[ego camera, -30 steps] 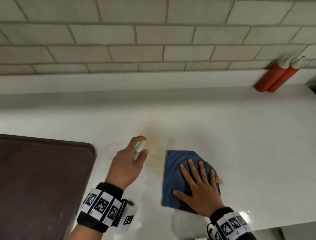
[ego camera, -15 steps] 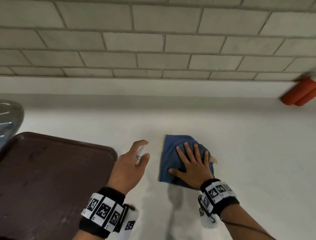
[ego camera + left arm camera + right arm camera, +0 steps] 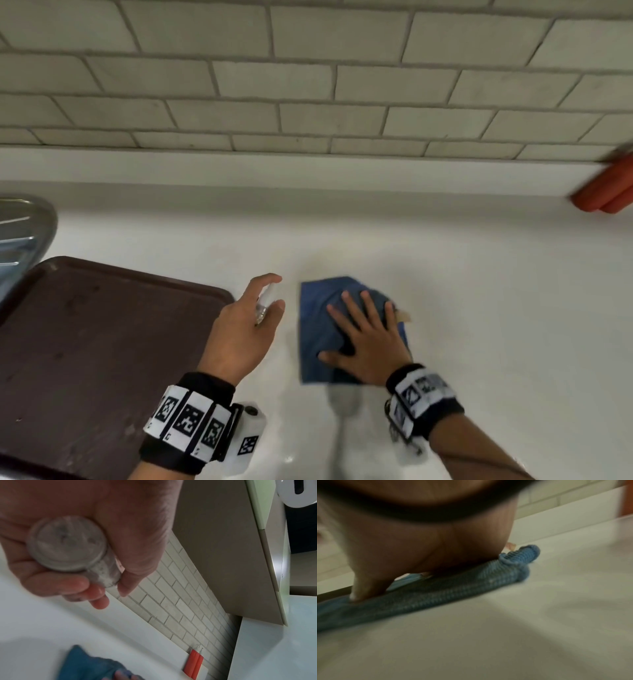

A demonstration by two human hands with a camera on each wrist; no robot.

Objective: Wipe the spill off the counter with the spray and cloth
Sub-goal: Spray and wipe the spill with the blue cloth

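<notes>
blue cloth [image 3: 318, 329], brown tray [image 3: 85, 342]

Soft, even indoor light fills the head view, fairly bright on the white table [image 3: 479, 308]. A grey shadow falls toward 6 o'clock below the cloth [image 3: 318, 329], with small glare spots near the bottom edge. Tile lines bow at the edges, and the orange bottles [image 3: 606, 195] at 3 o'clock smear. The left wrist view is soft close up; the right wrist view is dim and motion-blurred throughout.
</notes>
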